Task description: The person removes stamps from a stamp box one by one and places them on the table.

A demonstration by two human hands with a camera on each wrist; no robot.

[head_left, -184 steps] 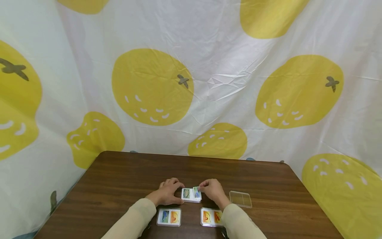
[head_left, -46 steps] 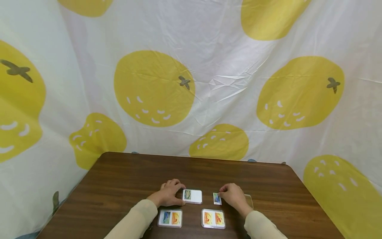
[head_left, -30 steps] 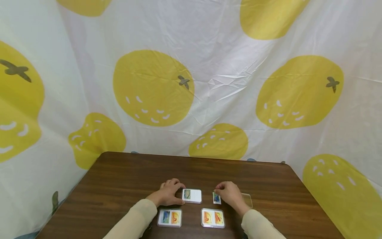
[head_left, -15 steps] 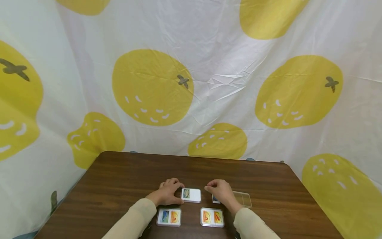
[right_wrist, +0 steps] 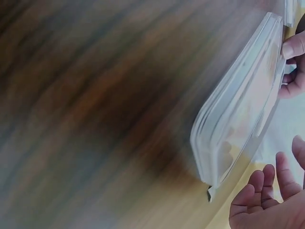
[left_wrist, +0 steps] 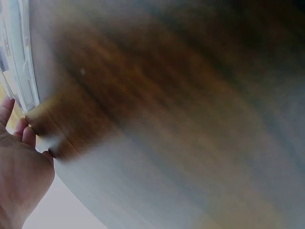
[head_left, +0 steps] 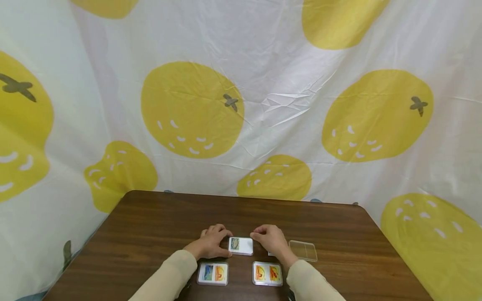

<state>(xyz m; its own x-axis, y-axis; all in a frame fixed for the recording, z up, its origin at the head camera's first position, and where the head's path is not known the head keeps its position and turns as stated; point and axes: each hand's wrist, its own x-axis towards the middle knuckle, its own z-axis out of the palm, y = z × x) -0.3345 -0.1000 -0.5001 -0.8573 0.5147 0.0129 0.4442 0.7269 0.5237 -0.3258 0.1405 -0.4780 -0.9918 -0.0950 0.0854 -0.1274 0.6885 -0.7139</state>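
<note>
Centrally, white case (head_left: 241, 246) holds one card (head_left: 235, 243).

A dark brown wood-grain desk (head_left: 158, 221) with rounded corners stands against a white fabric backdrop (head_left: 271, 75) printed with large yellow fruit shapes; the cloth is creased, drapes around both sides of the desk, and is evenly, softly lit

Both hands (head_left: 241, 241) low (fingers curled)
</note>
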